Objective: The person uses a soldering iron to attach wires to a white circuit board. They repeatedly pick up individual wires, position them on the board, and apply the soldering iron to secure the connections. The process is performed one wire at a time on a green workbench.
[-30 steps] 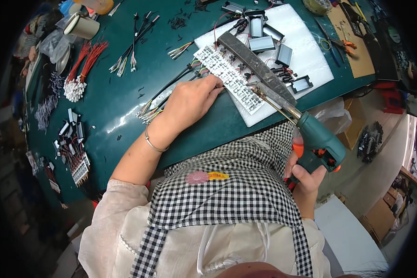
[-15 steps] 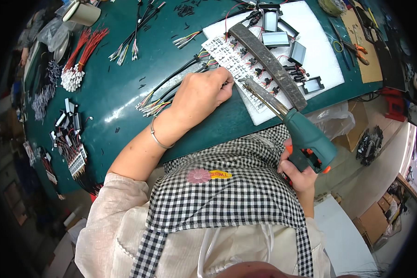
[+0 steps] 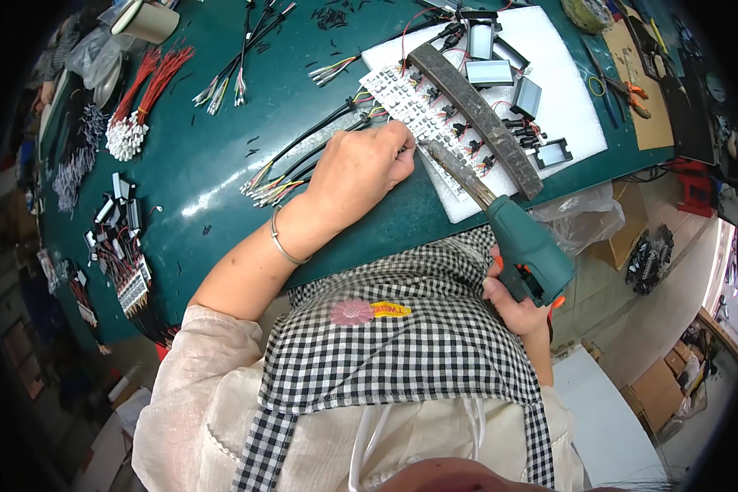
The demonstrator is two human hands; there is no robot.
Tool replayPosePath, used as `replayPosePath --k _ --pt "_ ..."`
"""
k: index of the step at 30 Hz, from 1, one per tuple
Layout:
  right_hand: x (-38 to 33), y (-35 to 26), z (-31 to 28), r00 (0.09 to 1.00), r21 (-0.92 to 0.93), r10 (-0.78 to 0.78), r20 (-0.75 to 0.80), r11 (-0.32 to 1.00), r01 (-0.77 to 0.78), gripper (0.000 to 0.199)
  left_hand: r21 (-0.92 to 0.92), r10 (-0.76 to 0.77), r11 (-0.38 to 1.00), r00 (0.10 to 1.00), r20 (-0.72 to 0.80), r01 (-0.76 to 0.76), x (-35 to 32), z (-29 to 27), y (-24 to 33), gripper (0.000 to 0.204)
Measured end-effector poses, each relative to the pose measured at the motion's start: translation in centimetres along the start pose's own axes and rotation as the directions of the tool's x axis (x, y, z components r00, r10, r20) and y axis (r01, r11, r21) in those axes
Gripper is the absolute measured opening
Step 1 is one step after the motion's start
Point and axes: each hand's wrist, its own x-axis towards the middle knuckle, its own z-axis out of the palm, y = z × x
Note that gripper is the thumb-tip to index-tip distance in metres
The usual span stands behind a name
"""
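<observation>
My right hand [image 3: 517,310] is wrapped round the handle of a green soldering gun [image 3: 535,246]. Its metal tip reaches up and left to the edge of a white circuit board panel [image 3: 403,100]. Close to that tip, my left hand [image 3: 362,168] is closed in a pinch at the same edge of the panel. Whatever its fingertips hold is hidden. Black cables [image 3: 303,135] with coloured wire ends lie beside the left hand, some running to the panel. A dark curved bar [image 3: 476,119] lies across the panel.
Under the panel is a white foam sheet [image 3: 578,102] carrying several small framed modules [image 3: 489,73]. Bundles of red wires [image 3: 146,94] and wired parts [image 3: 123,221] lie on the left of the green table [image 3: 209,156]. Orange-handled pliers [image 3: 636,97] rest at the right.
The soldering gun and my right hand have shifted slightly left and down, the tip staying near the left fingers. My left hand remains nearly in place.
</observation>
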Motion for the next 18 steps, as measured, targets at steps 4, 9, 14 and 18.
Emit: replayPosePath --k 4,9,14,18 --pt "0.2 0.4 0.0 1.000 0.021 -0.026 0.013 0.999 0.026 0.016 0.004 0.004 1.000 1.000 0.004 -0.004 0.0 0.0 -0.1 0.011" --pt "0.4 0.5 -0.4 0.992 -0.047 -0.062 0.106 0.997 0.068 0.013 -0.003 0.001 1.000 1.000 0.005 -0.001 -0.1 0.0 -0.1 0.011" --pt "0.2 1.0 -0.5 0.995 0.023 -0.082 0.060 0.996 0.081 0.024 0.004 0.010 1.000 1.000 0.002 -0.010 0.0 0.0 -0.1 0.011" --pt "0.6 -0.3 -1.3 0.999 0.378 -0.049 -0.022 0.924 0.054 0.045 -0.015 0.021 1.000 1.000 0.009 -0.021 0.1 0.0 -0.2 0.011"
